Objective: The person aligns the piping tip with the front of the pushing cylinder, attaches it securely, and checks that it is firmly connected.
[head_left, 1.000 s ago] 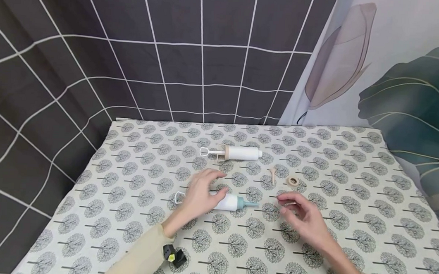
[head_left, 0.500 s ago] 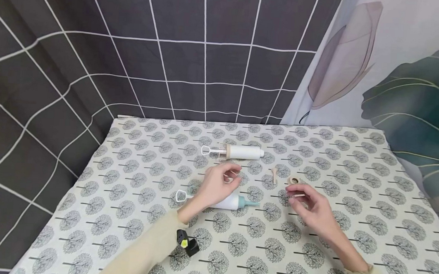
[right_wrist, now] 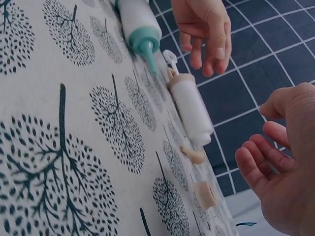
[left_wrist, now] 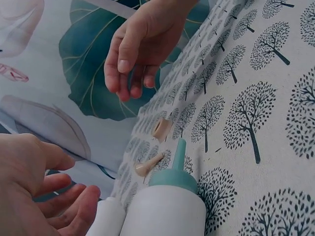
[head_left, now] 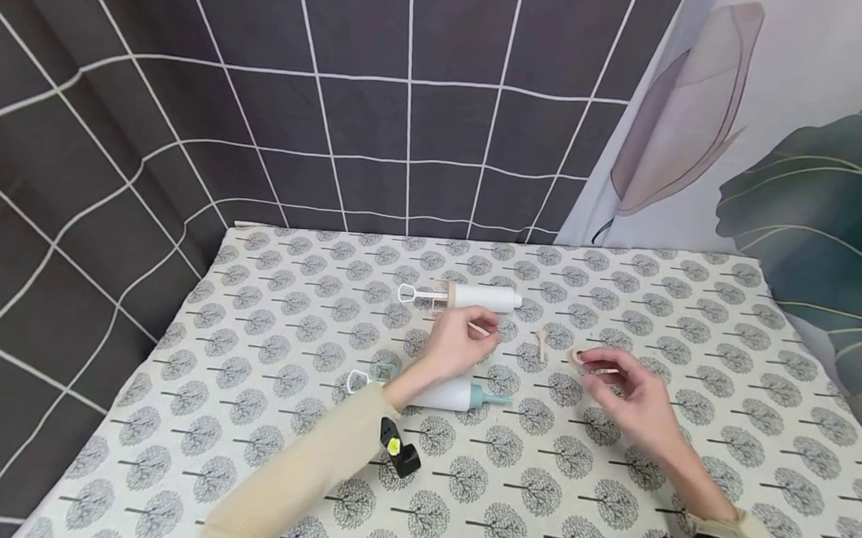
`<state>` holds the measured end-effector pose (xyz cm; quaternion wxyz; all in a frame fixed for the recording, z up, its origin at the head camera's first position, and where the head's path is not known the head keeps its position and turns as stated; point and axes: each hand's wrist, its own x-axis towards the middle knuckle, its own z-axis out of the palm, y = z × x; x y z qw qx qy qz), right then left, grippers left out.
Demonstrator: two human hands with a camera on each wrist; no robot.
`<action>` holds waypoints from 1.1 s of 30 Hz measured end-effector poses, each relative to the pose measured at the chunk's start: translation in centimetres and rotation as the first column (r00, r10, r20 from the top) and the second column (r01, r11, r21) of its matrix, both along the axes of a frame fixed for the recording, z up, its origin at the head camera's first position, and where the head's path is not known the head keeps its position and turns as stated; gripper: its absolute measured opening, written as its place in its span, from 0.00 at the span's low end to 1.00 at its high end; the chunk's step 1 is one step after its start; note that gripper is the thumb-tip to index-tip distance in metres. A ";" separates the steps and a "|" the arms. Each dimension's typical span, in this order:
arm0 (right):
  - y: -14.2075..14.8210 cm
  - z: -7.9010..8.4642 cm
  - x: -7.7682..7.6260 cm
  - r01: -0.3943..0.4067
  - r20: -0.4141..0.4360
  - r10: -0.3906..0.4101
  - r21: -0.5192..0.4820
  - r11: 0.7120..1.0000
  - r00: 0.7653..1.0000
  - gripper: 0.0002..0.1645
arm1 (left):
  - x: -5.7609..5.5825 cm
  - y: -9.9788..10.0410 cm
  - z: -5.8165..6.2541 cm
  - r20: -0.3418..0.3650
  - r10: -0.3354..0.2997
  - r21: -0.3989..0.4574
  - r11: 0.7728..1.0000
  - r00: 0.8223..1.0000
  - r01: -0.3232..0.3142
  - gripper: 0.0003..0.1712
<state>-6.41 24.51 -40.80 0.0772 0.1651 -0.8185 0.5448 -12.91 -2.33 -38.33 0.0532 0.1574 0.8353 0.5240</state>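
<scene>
My left hand (head_left: pixel 462 340) hovers over the table with loosely curled fingers, holding nothing. Behind its fingers lies a white syringe-like tube (head_left: pixel 484 298) with a beige collar and a looped plunger handle. Under the left wrist lies a second white tube with a teal nozzle (head_left: pixel 445 395), partly hidden by the forearm. My right hand (head_left: pixel 632 401) has its thumb and fingers apart beside a small beige ring-shaped cap (head_left: pixel 576 355). In the right wrist view the cap (right_wrist: pixel 204 194) stands clear of the fingers. A small beige nozzle (head_left: pixel 541 345) lies between the hands.
A tablecloth (head_left: pixel 283 448) printed with trees covers the table. A dark curtain with a white grid (head_left: pixel 351 118) hangs behind and at the left, and a leaf-patterned curtain (head_left: pixel 822 208) at the right. Dark cameras are strapped to both wrists.
My left hand has moved right and away from me, off the teal-nozzled tube towards the beige-collared one. My right hand has moved right and forward to the cap.
</scene>
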 end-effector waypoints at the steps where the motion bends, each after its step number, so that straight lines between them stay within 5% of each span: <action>1: 0.1 -0.1 -0.1 0.002 -0.001 -0.002 0.002 1.000 1.000 0.20 | -0.1 0.2 0.0 0.012 0.007 0.002 1.000 1.000 -0.007 0.14; 21: 1.3 -1.1 -0.6 0.040 -0.020 -0.040 -0.005 0.999 0.999 0.20 | -0.2 2.7 -1.1 0.111 0.056 -0.035 0.998 0.992 -0.053 0.16; 33: 1.8 -1.5 -1.2 0.066 0.048 -0.067 0.012 0.998 0.997 0.22 | -0.8 4.5 -1.3 0.120 0.081 -0.064 0.995 0.989 -0.074 0.17</action>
